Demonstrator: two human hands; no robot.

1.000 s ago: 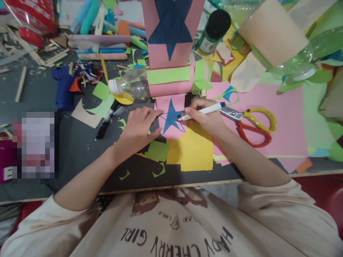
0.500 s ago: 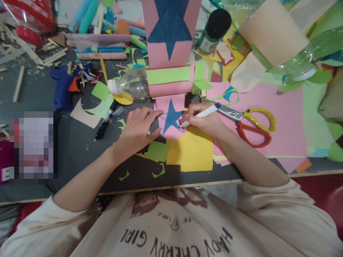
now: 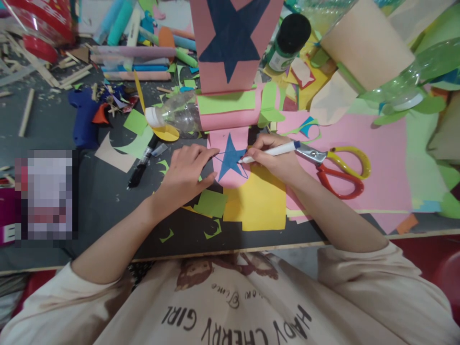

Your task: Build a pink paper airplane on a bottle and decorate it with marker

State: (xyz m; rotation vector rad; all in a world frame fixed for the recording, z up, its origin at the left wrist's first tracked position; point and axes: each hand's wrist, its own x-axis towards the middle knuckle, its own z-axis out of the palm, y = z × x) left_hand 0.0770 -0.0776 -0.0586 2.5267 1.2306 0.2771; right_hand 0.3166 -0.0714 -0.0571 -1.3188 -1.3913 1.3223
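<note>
A pink paper strip [image 3: 220,139] with a blue star [image 3: 232,155] drawn on it lies in front of me, its near end rounded. My right hand [image 3: 271,155] is closed around a white marker [image 3: 275,151], whose tip touches the star near its right side. My left hand [image 3: 189,167] lies flat, fingers stretched out, thumb and index fingertip at the strip's left edge. Just beyond is a plastic bottle [image 3: 179,111] on its side, wrapped in pink and green paper. Behind the bottle rises a pink panel [image 3: 208,76] with a larger dark blue star [image 3: 232,40].
Scissors [image 3: 316,155] with yellow and red handles lie by my right forearm on pink paper [image 3: 384,163]. Yellow paper [image 3: 264,206] sits under my right wrist. A blue glue gun [image 3: 83,117], a black marker [image 3: 142,165] and paper scraps are left. A black-capped bottle [image 3: 289,40] stands behind.
The marker tip has moved slightly up and left, from the star's lower right point toward its middle. The pink panel behind has tilted, showing more of its star. My left hand stays put.
</note>
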